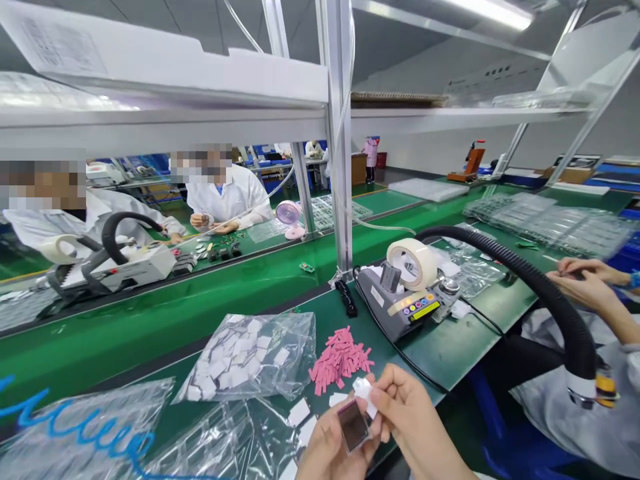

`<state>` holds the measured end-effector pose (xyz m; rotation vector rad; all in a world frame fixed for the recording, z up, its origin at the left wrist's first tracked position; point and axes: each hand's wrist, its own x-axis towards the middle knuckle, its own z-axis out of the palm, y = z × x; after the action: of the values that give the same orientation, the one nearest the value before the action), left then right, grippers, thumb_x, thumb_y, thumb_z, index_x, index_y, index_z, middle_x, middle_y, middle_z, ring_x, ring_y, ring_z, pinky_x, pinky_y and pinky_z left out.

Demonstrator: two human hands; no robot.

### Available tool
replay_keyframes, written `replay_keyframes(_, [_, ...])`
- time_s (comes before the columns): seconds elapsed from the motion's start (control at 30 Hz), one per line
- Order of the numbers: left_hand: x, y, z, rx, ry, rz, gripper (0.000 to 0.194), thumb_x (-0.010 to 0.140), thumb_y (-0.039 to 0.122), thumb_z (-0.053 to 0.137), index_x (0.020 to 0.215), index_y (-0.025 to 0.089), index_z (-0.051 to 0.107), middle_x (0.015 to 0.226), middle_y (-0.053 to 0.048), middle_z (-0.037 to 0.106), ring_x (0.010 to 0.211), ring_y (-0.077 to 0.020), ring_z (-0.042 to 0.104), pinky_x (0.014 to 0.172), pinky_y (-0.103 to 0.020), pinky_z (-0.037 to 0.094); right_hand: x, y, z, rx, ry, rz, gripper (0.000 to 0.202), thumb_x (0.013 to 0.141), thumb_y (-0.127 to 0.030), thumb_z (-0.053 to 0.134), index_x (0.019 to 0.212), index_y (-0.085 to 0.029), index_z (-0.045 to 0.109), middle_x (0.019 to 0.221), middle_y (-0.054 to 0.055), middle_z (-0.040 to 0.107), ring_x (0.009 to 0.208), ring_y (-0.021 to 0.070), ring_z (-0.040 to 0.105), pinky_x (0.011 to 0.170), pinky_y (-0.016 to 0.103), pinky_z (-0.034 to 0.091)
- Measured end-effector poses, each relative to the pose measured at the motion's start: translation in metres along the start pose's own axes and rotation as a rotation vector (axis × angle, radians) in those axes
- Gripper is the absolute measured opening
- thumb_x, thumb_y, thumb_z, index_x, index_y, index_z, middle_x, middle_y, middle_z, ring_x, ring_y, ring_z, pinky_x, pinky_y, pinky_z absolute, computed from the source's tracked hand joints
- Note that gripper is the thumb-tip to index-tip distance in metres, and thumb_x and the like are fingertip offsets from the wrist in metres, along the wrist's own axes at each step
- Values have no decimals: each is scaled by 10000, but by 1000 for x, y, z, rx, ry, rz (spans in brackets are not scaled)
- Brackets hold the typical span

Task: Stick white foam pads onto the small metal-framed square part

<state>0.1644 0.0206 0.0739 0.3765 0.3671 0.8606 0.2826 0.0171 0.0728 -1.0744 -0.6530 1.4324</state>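
Panel point(355, 425) in left hand point(329, 441) points away, long axis leaning left.

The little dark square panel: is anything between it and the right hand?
Yes, a white piece: it is pinched in the right hand, at the upper-right side of the dark square panel. Nothing visible separates the panel from the left hand, which holds it.

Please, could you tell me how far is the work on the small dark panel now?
It looks partway. Perhaps already done: a pink line shows along one panel edge; no piece is clearly finished. In hand: the left hand holds the dark panel, the right hand a white piece against it. Left: pink strips remain piled, and the clear bag holds many white squares.
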Motion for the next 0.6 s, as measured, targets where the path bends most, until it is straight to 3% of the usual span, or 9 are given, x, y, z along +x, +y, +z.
replay_keyframes(0.1, [-1, -4, 7, -14, -22, 50, 304, 674, 387, 725, 854, 143, 735, 782, -67, 697, 759, -164, 600, 764, -287, 452, -7, -4, -7, -42, -7, -13, 498, 619, -583, 730, 655, -185, 434, 478, -43, 536, 374, 60, 495, 372, 146, 382])
replay_keyframes(0.17, [-2, -4, 9, -20, -22, 69, 261, 682, 371, 722, 829, 155, 738, 788, -57, 708, 780, -162, 610, 769, -283, 469, -9, -6, -13, -193, -16, -96, 426, 704, -561, 668, 662, -188, 467, 511, -24, 552, 406, 82, 510, 384, 173, 408])
replay_keyframes(0.3, [-2, -2, 10, -30, 22, 87, 224, 663, 330, 747, 805, 157, 739, 863, -60, 725, 963, -200, 602, 939, -359, 450, -6, -20, -22, -682, 57, -543, 134, 807, -332, 606, 817, -202, 638, 808, 34, 621, 703, 136, 594, 633, 240, 512])
replay_keyframes(0.37, [-1, 0, 12, -25, 2, 71, 232, 674, 328, 738, 814, 143, 738, 868, -62, 712, 959, -197, 598, 947, -368, 457, -3, -29, -22, -822, -32, -667, 156, 819, -249, 581, 943, -231, 673, 947, 45, 637, 843, 155, 610, 732, 246, 517])
replay_keyframes(0.47, [0, 2, 16, -36, -42, 60, 227, 696, 311, 723, 827, 126, 737, 879, -59, 692, 910, -171, 605, 925, -330, 478, -1, -32, -21, -871, -123, -704, 201, 853, -197, 538, 955, -238, 706, 940, 38, 690, 860, 150, 645, 747, 224, 529])
replay_keyframes(0.6, [0, 1, 17, -69, -18, 80, 194, 723, 291, 703, 803, 117, 736, 863, -55, 701, 887, -148, 616, 914, -285, 480, -2, -21, -21, -887, 11, -805, 204, 839, -178, 559, 941, -251, 720, 930, 33, 720, 832, 164, 670, 757, 252, 542])
